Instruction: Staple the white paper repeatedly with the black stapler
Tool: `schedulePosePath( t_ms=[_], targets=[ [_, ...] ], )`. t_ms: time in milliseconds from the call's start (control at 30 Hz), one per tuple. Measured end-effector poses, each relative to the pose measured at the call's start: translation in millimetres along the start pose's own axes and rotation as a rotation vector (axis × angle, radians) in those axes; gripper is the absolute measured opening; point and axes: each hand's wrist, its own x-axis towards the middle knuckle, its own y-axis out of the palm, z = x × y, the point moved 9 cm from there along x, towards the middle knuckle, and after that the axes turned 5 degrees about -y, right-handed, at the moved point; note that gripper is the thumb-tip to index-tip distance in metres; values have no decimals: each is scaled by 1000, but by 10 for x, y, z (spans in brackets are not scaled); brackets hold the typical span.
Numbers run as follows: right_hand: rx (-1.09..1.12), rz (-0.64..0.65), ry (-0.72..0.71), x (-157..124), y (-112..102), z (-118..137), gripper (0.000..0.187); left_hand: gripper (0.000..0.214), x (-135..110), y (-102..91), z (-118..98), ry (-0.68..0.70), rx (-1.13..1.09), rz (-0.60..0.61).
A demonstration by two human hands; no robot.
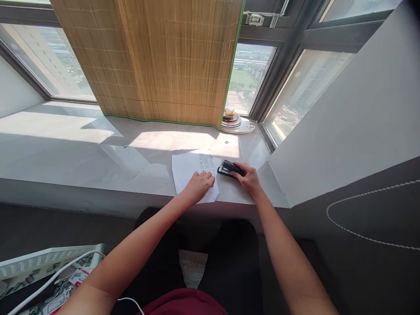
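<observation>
- Stapler (230, 168), head view: black, on the pale window sill (138, 175), just right of the white paper (184, 168); its long axis runs across the view, with the front end facing the paper's right edge. Whether the 2 touch cannot be told.
- Right hand (248, 178), head view: closed around the rear of the stapler, and the nearer of the 2 hands to it; a gap separates the stapler's upper arm from its base at the front.
- Left hand (201, 183), head view: on the paper near its right side, fingers curled; whether they pinch the paper or only press on it cannot be told. The stapler's front lies just beyond this hand, to the right.
- Printed grid (206, 161), head view: on the paper's upper right part, between the left hand and the far edge.
- White basket (65, 251), head view: at lower left, well apart from the stapler, holding red-and-white packets (78, 276) among other items too jumbled to name; a white cable (59, 272) passes across it.
- Stacked plates (231, 124), head view: in the sill's far corner, bearing 1 small yellow item (229, 112).
</observation>
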Motion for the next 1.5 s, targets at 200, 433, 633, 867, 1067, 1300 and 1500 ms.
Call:
schedulePosePath(
  t_ms=[200, 433, 633, 867, 1067, 1300, 1500],
  targets=[
    [3, -4, 13, 2, 4, -12, 45, 14, -25, 93, 108, -4, -98, -9],
    [-5, -9, 8, 1, -3, -9, 44, 21, -56, 98, 208, -9, -263, -40],
    [-14, -4, 1, 12, -8, 16, 44, 22, -26, 60, 98, 17, -82, 2],
    [-23, 1, -6, 10, -3, 7, 45, 25, -37, 172, -96, 105, 229, 34],
    [-47, 6, -11, 1, -1, -26, 45, 27, -70, 227, -181, 144, 274, 23],
    [-62, 27, -11, -17, 18, -91, 47, 32, -69, -101, 284, -52, 120, -47],
    [-50, 22, 3, -25, 27, -179, 50, 30, -716, -678, 2699, -932, -161, -307]
  ],
)
